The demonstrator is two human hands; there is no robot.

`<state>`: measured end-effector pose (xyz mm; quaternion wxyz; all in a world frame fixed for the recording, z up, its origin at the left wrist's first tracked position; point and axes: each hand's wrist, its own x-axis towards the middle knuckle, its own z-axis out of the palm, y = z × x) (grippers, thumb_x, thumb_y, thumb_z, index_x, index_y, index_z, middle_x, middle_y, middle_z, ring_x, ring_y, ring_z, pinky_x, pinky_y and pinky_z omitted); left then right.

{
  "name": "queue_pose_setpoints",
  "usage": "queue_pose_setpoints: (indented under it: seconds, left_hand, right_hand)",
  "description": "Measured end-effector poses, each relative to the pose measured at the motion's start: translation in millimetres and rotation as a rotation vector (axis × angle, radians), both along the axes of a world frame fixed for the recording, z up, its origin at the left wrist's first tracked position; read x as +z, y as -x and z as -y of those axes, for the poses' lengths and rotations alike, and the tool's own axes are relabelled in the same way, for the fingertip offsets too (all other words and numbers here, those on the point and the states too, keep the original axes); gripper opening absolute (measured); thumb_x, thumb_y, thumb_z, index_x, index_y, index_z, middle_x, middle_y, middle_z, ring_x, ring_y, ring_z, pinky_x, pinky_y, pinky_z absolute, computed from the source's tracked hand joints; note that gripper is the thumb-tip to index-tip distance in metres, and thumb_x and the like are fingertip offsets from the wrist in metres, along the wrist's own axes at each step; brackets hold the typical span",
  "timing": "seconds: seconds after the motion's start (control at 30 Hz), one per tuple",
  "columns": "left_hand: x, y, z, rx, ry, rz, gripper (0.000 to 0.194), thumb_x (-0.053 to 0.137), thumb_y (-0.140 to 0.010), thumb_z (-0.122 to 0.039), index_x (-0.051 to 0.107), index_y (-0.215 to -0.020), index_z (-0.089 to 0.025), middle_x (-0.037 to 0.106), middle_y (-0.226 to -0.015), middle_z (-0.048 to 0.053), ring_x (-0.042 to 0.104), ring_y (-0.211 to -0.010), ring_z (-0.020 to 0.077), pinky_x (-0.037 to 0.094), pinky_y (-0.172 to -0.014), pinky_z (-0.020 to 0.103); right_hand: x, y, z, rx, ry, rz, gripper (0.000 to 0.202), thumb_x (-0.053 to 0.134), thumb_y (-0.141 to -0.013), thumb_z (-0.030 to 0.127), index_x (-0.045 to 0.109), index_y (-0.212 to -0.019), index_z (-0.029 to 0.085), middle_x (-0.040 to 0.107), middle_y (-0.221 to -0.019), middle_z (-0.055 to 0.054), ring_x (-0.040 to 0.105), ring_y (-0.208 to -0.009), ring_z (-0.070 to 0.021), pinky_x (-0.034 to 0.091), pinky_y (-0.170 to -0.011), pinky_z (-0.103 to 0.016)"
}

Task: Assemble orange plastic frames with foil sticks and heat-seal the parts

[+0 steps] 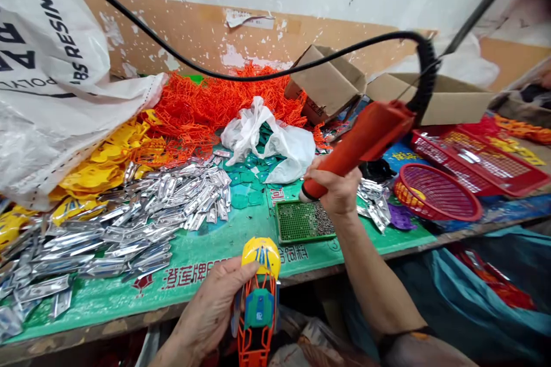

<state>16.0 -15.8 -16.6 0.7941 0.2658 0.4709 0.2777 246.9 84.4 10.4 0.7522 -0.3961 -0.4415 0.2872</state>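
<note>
Low in the middle, my left hand [210, 298] grips a toy assembly [259, 307] with a yellow nose, an orange frame and a teal centre piece. My right hand [340, 186] is wrapped round an orange-red power screwdriver [359, 140] with a black cable at its upper end. The driver's tip points down to the left, over the edge of a green gridded tray [301, 232]. Small screws [322, 219] lie in the right part of that tray. Whether the tip touches a screw cannot be made out.
Silver parts [163, 206] and yellow parts [99, 166] cover the left side. Orange frames [202, 106] are heaped behind, beside a white plastic bag [293, 152] with teal parts. A cardboard box [329, 83], red basket [439, 190] and red trays [495, 163] stand right. A black cable [275, 75] arches overhead.
</note>
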Motion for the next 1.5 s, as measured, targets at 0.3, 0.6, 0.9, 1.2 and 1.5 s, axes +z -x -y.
queue_pose_setpoints:
  seconds: [0.3,0.6,0.9,1.2,1.5]
  left_hand:
    - [-8.3,3,3,-0.02,-0.001,-0.078,0.033,0.078,-0.074,-0.043,0.075,-0.083,-0.012,0.065,-0.057,0.002,0.051,-0.043,0.0078,0.041,-0.042,0.017]
    - [-3.7,0,3,0.03,0.011,0.032,0.032,0.08,-0.074,-0.038,0.077,-0.1,-0.018,0.075,-0.079,0.004,0.065,-0.066,0.0138,0.055,-0.065,0.023]
    - [-5.5,-2,0,0.103,0.064,0.055,0.035,0.087,-0.066,-0.035,0.078,-0.094,-0.016,0.076,-0.077,0.006,0.066,-0.06,0.0138,0.056,-0.059,0.023]
    - [-3.4,0,-5,0.151,0.048,0.027,0.04,0.085,-0.066,-0.04,0.077,-0.093,-0.012,0.077,-0.079,0.009,0.068,-0.064,0.0185,0.058,-0.062,0.029]
    - [-6.8,-7,-11,0.221,0.038,0.079,0.036,0.087,-0.065,-0.034,0.078,-0.091,-0.011,0.077,-0.081,0.01,0.065,-0.059,0.0143,0.055,-0.056,0.022]
  right_hand:
    - [-11.2,7,-7,0.023,0.054,-0.002,0.009,0.073,-0.06,0.019,0.066,-0.066,0.017,0.063,-0.065,0.001,0.056,-0.057,-0.0152,0.045,-0.058,-0.031]
    - [-16.6,9,-9,0.003,0.095,0.01,0.01,0.072,-0.06,0.021,0.065,-0.067,0.019,0.064,-0.065,0.002,0.056,-0.056,-0.0152,0.047,-0.057,-0.03]
    - [-16.7,9,-8,0.017,0.104,0.034,0.013,0.076,-0.058,0.022,0.066,-0.066,0.019,0.063,-0.064,0.002,0.056,-0.057,-0.0148,0.046,-0.056,-0.03]
    - [-9.3,15,-3,-0.031,0.123,0.056,0.015,0.077,-0.056,0.02,0.066,-0.067,0.019,0.063,-0.064,0.002,0.056,-0.057,-0.0147,0.047,-0.056,-0.03]
    - [-12.1,14,-4,-0.049,0.104,0.028,0.015,0.078,-0.055,0.019,0.067,-0.066,0.018,0.064,-0.065,0.002,0.057,-0.057,-0.0152,0.048,-0.056,-0.03]
